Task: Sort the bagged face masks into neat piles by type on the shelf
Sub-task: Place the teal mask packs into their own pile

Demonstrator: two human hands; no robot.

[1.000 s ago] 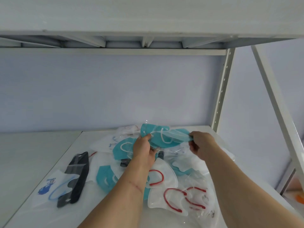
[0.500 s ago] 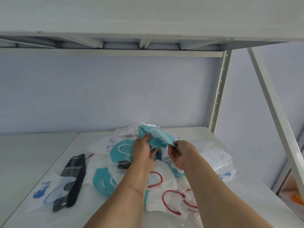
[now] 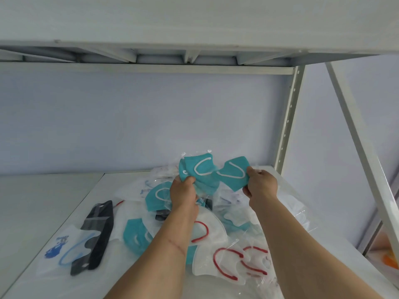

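Both hands hold bagged teal masks up over the jumbled pile on the white shelf board (image 3: 319, 240).

Both forearms reach forward from the lower edge, hands raised above the heap near the back of the shelf. The left hand (image 3: 183, 194) has its thumb and fingers curled round the lower edge of a teal face mask with white ear loops in a clear plastic bag (image 3: 199, 169), gripping it upright. The right hand (image 3: 260, 185) pinches the right edge of a second teal white-looped bagged mask (image 3: 232, 176), which overlaps the first one's right side. Below the hands lie more teal masks (image 3: 136, 234), white masks with red loops (image 3: 218, 262), a black bagged mask (image 3: 98, 234) at the left, and beside it a white mask with a blue loop (image 3: 73, 249).
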